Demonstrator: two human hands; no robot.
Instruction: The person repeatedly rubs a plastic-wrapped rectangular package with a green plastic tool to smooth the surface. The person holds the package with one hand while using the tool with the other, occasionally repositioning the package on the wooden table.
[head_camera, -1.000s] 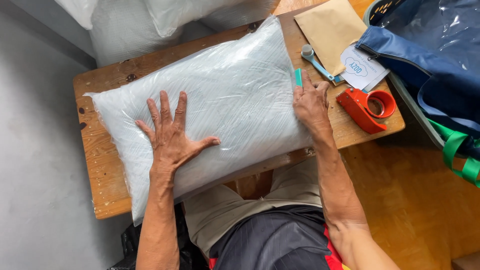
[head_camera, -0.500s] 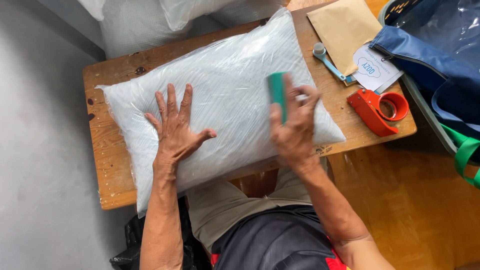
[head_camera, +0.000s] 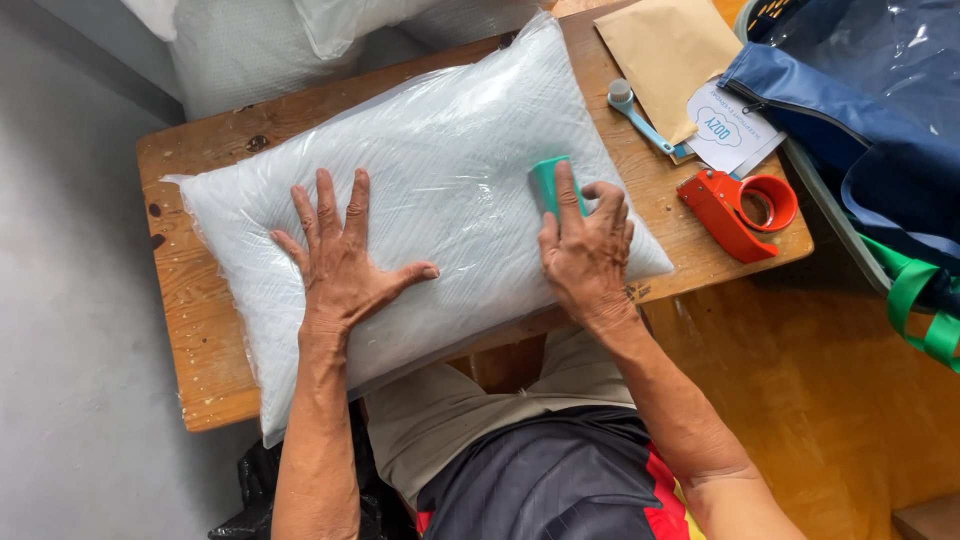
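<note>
Head view: one picture, looking down at a small wooden table (head_camera: 190, 300) and two bare arms.
Bag and what is in it: a clear plastic bag (head_camera: 440, 140) lies across the middle of the table, and a white pillow fills it all the way. Its lower left corner hangs over the table's near edge.
Blue bag: a big blue bag (head_camera: 870, 130) sits in the upper right of the frame, with green straps (head_camera: 925, 310) below it. I cannot tell what is inside.
More bags: other clear bags with white stuffing (head_camera: 250, 50) are at the top left, behind the table.
Things on the right of the table: a brown envelope (head_camera: 665, 50), a white card (head_camera: 725, 125), a little blue tool with a round end (head_camera: 640, 115) and a red tape holder (head_camera: 735, 205). They lie beside the pillow, not on it.
In the way: nothing lies between the hands and the pillow.
Left hand: the left hand (head_camera: 345, 270) is flat on the middle of the pillow, fingers spread wide, holding nothing.
Right hand: the right hand (head_camera: 585, 255) is on the right end of the pillow, fingers curled tight around a small green block (head_camera: 545, 185) that sticks up past the fingertips and touches the plastic.
</note>
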